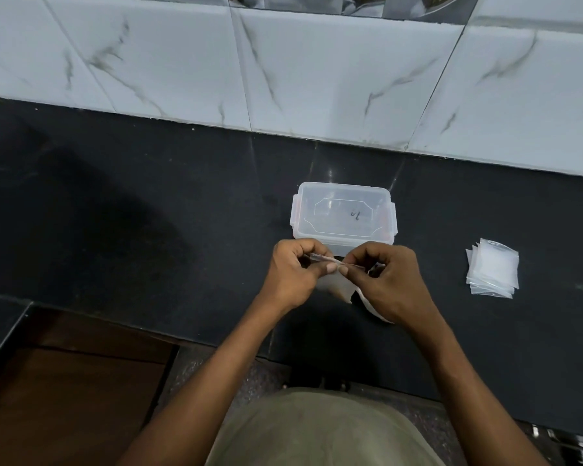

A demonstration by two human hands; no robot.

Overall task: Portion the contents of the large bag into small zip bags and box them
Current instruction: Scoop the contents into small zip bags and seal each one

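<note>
A small clear zip bag (334, 285) hangs between my hands just above the black counter. My left hand (292, 272) and my right hand (386, 275) both pinch its top strip, thumbs and forefingers nearly meeting in the middle. A clear plastic box (342, 215) with side clips and its lid on stands right behind my hands. A stack of several empty small zip bags (492, 269) lies on the counter to the right. Something white (374, 309) shows under my right hand; I cannot tell if it is the large bag.
The black stone counter (148, 213) runs left to right, with a white marble-tiled wall (317, 72) behind it. Its front edge lies just below my wrists. A brown wooden surface (81, 381) sits lower left.
</note>
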